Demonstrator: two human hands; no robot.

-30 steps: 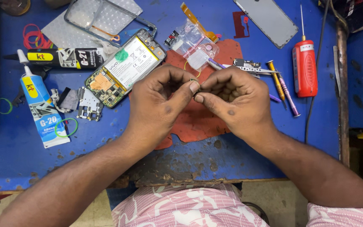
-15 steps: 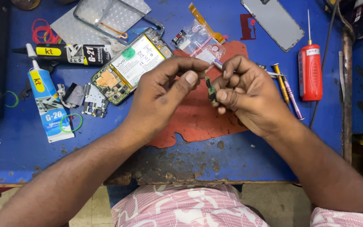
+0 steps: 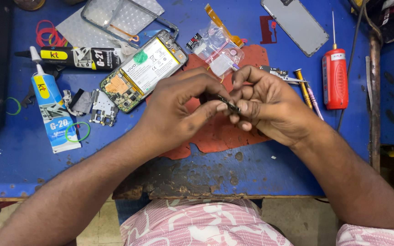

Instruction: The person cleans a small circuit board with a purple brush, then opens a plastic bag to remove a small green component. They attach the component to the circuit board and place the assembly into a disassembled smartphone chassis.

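Both hands are up over the middle of the bench, fingertips meeting, and between them sits a small dark part, thin and narrow, a short black strip with a hint of metal glinting along its edge; it is too small to make out more than that. The left hand pinches one end of it between thumb and forefinger, the other fingers curled in. The right hand closes on the other end, fingers bunched tight around it, thumb tucked against the forefinger. The part hangs in the air just above a worn red mat that lies on the blue workbench. Just behind the left hand lies an opened phone, back off, pale battery and green circuit board showing. To its left are a blue-and-white glue tube and a black glue tube, with loose bits of metal shielding between them. Behind the right hand rests a clear plastic bag of small parts, and to the right a red bottle with a needle tip stands beside a couple of screwdrivers.
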